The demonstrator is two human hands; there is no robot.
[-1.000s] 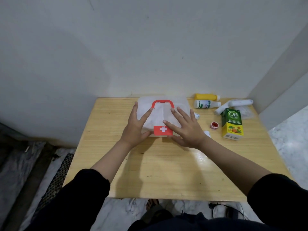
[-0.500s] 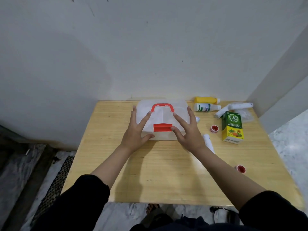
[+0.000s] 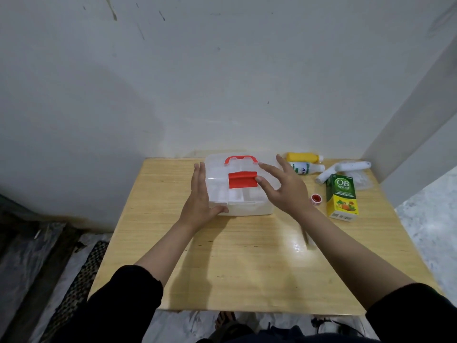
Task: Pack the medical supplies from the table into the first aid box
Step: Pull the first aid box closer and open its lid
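Note:
A clear plastic first aid box [image 3: 241,207] with a red handle [image 3: 240,159] and a red latch [image 3: 242,179] stands at the back middle of the wooden table [image 3: 247,256]. The latch is flipped up. My left hand [image 3: 201,199] lies flat against the box's left side, thumb on its front corner. My right hand [image 3: 284,188] hovers over the right part of the lid, fingers spread, thumb touching the latch. To the right lie a yellow bottle [image 3: 303,157], a white bottle [image 3: 308,167], a white roll [image 3: 342,169], a small red tape roll [image 3: 315,198] and a green and yellow box [image 3: 342,198].
A clear plastic bag [image 3: 361,180] lies behind the green and yellow box. White walls close the back and the right corner. A dark mat [image 3: 81,273] lies on the floor left of the table.
The red latch has swung up onto the lid. My right hand has lifted off the box's front and moved over the lid; my left hand has slid to the box's left side.

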